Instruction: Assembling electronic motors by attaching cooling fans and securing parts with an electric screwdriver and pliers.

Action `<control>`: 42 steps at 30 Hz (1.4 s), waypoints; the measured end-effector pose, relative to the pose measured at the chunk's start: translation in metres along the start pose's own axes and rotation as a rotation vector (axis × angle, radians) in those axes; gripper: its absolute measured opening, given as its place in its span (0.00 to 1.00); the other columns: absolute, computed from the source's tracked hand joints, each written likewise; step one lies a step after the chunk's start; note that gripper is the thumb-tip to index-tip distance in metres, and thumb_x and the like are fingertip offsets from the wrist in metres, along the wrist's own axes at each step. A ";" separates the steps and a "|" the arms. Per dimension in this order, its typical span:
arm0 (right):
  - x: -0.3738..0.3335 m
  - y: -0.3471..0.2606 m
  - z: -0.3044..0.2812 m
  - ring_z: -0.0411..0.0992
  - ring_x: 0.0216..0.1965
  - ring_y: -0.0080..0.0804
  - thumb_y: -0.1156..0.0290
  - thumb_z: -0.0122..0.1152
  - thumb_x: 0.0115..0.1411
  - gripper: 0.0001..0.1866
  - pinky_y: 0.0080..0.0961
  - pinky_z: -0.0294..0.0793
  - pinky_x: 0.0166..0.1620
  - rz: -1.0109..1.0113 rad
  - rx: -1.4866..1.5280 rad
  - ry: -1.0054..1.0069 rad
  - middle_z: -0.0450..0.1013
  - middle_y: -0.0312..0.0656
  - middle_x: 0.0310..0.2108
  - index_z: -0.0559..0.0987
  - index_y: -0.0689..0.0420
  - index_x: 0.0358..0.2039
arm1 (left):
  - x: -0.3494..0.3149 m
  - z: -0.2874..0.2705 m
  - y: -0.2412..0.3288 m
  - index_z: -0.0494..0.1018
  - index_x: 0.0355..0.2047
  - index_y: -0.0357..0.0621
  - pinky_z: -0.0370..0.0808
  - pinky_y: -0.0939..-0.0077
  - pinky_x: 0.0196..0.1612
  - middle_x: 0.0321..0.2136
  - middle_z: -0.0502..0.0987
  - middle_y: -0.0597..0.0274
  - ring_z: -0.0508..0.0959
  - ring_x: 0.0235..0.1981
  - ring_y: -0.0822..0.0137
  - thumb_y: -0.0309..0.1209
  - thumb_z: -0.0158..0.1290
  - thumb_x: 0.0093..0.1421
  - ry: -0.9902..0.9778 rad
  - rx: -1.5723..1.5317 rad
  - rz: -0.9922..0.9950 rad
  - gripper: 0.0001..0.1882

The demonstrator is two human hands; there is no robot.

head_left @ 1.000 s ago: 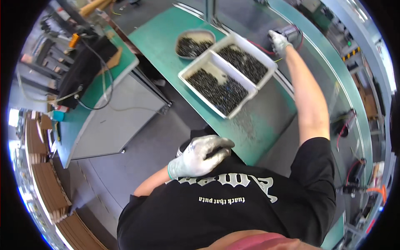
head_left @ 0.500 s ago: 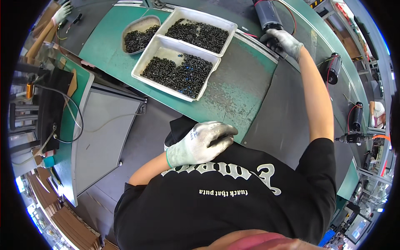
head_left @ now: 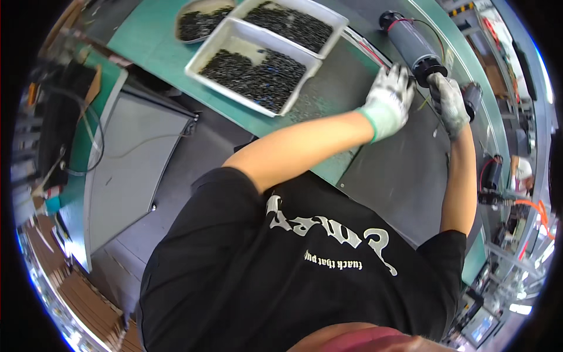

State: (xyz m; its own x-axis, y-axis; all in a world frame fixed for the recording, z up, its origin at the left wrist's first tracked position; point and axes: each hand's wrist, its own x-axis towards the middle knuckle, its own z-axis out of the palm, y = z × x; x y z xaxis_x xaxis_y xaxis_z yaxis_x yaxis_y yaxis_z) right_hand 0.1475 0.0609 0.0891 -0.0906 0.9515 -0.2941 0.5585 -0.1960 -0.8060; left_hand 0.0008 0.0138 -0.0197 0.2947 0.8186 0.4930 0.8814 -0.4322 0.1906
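A grey cylinder with black end caps and thin wires [head_left: 412, 44], which looks like a motor, lies at the upper right. My right hand [head_left: 450, 105], in a grey-soiled white glove, is closed on its near black end cap. My left hand [head_left: 388, 100], gloved in white with a green cuff, reaches across to the left of that end. Its fingers are stretched out and slightly apart, with nothing visible in them; the fingertips come near the cap, but contact is unclear. A red wire [head_left: 372, 53] runs along the metal strip beside the cylinder.
Two white trays [head_left: 246, 101] of small black pieces, a few blue, stand on the green table [head_left: 153, 56] beside a smaller tub [head_left: 179, 26]. Another black cylinder [head_left: 471, 97] lies beyond my right hand. A power tool [head_left: 495, 198] with an orange hose sits far right.
My left hand has swung from my chest to the cylinder's near end. My right hand has moved right and nearer, and the cylinder has shifted right and nearer with it. The view has shifted.
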 end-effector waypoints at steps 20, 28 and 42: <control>-0.115 0.073 0.094 0.62 0.23 0.20 0.69 0.55 0.60 0.12 0.24 0.64 0.28 0.121 0.137 0.006 0.66 0.33 0.19 0.76 0.67 0.27 | -0.016 -0.132 -0.175 0.76 0.41 0.44 0.76 0.59 0.43 0.37 0.78 0.48 0.78 0.40 0.48 0.40 0.51 0.59 -0.225 -0.071 -0.203 0.15; -0.184 0.090 -0.003 0.73 0.46 0.35 0.61 0.53 0.63 0.23 0.31 0.72 0.48 -0.157 0.115 0.202 0.73 0.47 0.45 0.73 0.67 0.50 | 0.020 -0.069 -0.251 0.73 0.45 0.44 0.75 0.55 0.44 0.37 0.78 0.45 0.79 0.40 0.46 0.41 0.50 0.60 -0.246 0.174 0.102 0.17; -0.166 0.258 -0.214 0.76 0.41 0.32 0.67 0.64 0.59 0.21 0.29 0.75 0.48 -0.163 0.325 0.867 0.76 0.43 0.40 0.73 0.65 0.50 | 0.021 -0.107 -0.227 0.70 0.46 0.40 0.74 0.57 0.46 0.42 0.75 0.44 0.77 0.40 0.45 0.33 0.50 0.62 -0.248 0.195 0.103 0.14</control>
State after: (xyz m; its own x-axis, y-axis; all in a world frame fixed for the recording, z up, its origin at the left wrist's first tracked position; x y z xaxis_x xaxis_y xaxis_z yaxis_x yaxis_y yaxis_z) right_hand 0.4830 -0.0972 0.0400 0.5714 0.7920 0.2151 0.3235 0.0235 -0.9460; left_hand -0.2329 0.0886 0.0386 0.4453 0.8520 0.2753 0.8895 -0.4560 -0.0275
